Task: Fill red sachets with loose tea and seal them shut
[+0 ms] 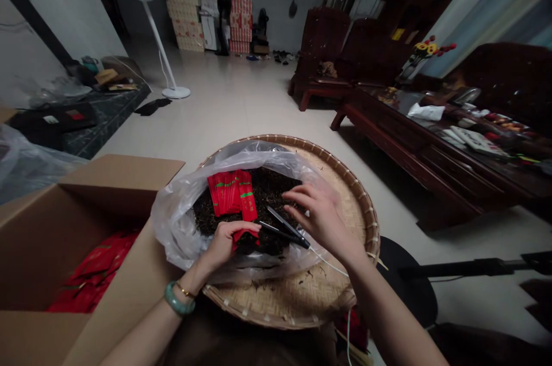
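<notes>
Pale floor (250, 101) behind a woven tray (276, 304) of red packets (226, 191)

Along the far wall, stacked cartons (185, 15) are seen, with a white standing fan (170, 76) placed nearer on the left; the right side is taken up by dark wooden seats (323, 38) and a low table (383, 136) covered with small items. In the foreground, much of the round tray is covered by a clear plastic bag (170, 219), its mouth spread wide around dark dried leaves (276, 182). On these leaves, inside the bag, the red packets are laid in an overlapping row, with green marks shown across them.

Just below the row, a red packet (238, 234) is held by the left hand (221, 246), its thumb and fingers brought together (the grip itself is partly hidden). Above the left wrist, a green bangle (179, 300) is worn. The right hand (319, 211) is raised over the bag's right side, fingers parted and loosely bent, with nothing seen gripped. Between the hands, a black two-armed tool (297, 237) is positioned, its arms spread apart and a white cord (330, 263) attached. On the left, more packets (101, 265) are contained in an open cardboard box (123, 170).
</notes>
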Motion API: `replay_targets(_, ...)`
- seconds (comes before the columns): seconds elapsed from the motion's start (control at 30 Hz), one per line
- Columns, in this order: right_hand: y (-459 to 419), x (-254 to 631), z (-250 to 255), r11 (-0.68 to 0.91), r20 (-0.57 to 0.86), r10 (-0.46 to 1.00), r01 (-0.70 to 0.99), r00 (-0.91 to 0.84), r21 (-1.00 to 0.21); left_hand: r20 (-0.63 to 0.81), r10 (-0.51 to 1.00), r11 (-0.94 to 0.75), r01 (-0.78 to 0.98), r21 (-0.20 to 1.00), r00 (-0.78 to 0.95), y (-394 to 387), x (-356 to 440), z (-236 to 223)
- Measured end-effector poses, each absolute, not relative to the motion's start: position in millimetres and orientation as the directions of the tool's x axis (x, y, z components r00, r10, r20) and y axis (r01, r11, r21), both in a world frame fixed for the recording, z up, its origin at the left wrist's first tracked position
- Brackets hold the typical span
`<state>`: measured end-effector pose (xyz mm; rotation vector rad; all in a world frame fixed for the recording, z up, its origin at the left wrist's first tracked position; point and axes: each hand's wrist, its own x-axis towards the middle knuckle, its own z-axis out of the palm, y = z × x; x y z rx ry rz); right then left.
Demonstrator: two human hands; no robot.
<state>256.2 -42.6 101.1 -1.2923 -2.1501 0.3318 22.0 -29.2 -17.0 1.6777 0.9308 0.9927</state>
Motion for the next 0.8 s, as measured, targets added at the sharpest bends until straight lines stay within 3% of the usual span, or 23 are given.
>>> replay_targets(0.1,-43,256,97,0.494,0.322,0.867,0.743,-0.381,-0.452,0.194,0.898,-0.269,0.143,0.952,0.396,-30,22,-19)
replay_targets(0.23,-54,231,86,0.590,0.185,0.768,0.566,-0.613,-0.575,0.094,0.901,-0.218,0.252,0.943,0.424,-35,28,-19)
replay_targets(0.37,-49,209,64,0.450,0.211,0.863,0.510,-0.459,-0.733,-0.059,0.910,-0.046,0.242,0.969,0.410,-44,34,-9)
replay_targets(0.5,-36,207,43,0.278,0.162,0.939,0.393,-0.303,-0.876,-0.193,0.880,0.193,0.044,0.980,0.435,-51,38,4)
replay_targets(0.63,-29,212,33,0.194,0.098,0.952,0.326,-0.289,-0.925,-0.324,0.838,0.398,-0.085,0.913,0.439,-54,41,9)
replay_targets(0.8,-25,216,24,0.051,-0.019,0.963,0.251,-0.269,-0.967,-0.388,0.805,0.461,-0.061,0.885,0.449,-53,39,7)
